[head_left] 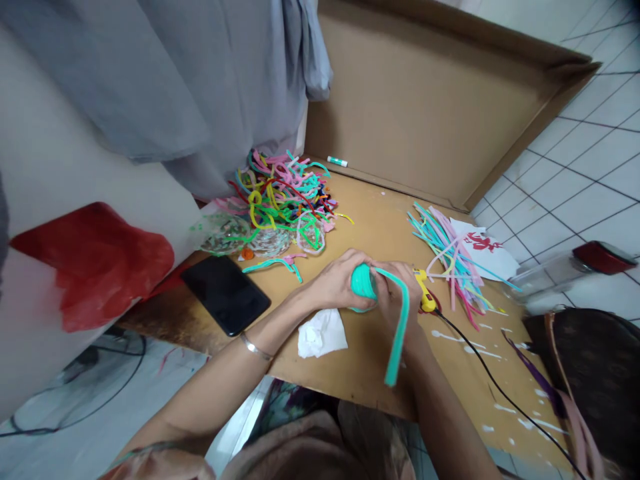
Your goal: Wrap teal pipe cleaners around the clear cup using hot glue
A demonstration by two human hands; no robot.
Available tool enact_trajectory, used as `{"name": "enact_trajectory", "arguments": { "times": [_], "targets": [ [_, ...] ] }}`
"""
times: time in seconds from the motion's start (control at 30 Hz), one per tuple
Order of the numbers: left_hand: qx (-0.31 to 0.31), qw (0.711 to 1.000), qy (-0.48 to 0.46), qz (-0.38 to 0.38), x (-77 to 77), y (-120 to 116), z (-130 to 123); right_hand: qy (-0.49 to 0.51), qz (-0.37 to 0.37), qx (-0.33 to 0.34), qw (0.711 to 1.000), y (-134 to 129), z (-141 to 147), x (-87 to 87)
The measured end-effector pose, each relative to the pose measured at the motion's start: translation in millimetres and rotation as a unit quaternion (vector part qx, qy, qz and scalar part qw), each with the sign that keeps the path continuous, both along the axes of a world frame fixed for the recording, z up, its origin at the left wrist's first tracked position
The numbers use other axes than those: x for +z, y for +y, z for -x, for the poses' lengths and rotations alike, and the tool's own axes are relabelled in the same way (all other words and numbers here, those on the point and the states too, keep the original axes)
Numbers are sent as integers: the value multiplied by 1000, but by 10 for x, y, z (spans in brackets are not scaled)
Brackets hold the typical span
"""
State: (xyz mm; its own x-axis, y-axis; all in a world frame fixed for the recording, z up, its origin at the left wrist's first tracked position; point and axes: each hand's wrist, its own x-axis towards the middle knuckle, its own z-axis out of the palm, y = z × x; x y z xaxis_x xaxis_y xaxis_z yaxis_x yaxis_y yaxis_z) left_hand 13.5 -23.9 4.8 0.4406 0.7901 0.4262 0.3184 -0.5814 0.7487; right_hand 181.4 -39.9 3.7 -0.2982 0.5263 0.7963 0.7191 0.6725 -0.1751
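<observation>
My left hand [337,277] is closed around a turquoise coil of wound pipe cleaner [363,281], held above the middle of the table. From the coil's right side a long turquoise pipe cleaner [400,327] arches over my right hand [395,297] and hangs down toward me. The fingers of that hand are pressed together at the coil's edge, where the strip comes away; their tips are partly hidden. Just beyond the right hand lies a yellow glue gun [425,293] with a black cord. A crumpled white tissue [323,333] rests below my left wrist.
A tangled heap of coloured pipe cleaners [280,193] lies at the back left, near a black phone [226,293]. Straight pipe cleaners [450,250] are bunched at the right. A cardboard panel [430,100] stands behind, with a glue stick [337,161] at its foot. A brown bag [590,373] sits far right.
</observation>
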Motion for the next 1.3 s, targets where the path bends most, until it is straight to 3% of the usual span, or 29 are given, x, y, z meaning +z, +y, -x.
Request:
{"name": "enact_trajectory", "arguments": {
  "times": [0.37,0.43,0.5,0.57,0.67,0.77,0.83,1.03,1.17,1.3],
  "targets": [
    [17,998,-17,53,6,24,43,1,40,11,999,-39,-9,39],
    [32,996,-19,76,9,30,53,19,40,-26,999,3,-129,24],
    [43,994,-21,100,26,30,61,39,39,-112,992,69,-311,5],
    [44,992,-23,119,52,28,70,16,69,-224,972,135,-504,-12],
    [45,989,-27,140,82,34,90,-105,183,-385,899,185,-691,-38],
    [43,985,-37,164,69,56,112,-171,287,-445,831,182,-718,-74],
    [39,983,-42,176,43,74,124,-169,319,-451,816,180,-699,-101],
    [41,983,-41,175,-2,102,150,-136,293,-450,833,198,-720,-197],
    [26,980,-54,188,2,107,161,-54,287,-440,849,210,-780,-231],
    [19,976,-67,208,12,106,164,83,155,-402,899,201,-767,-198]
  ]
}}
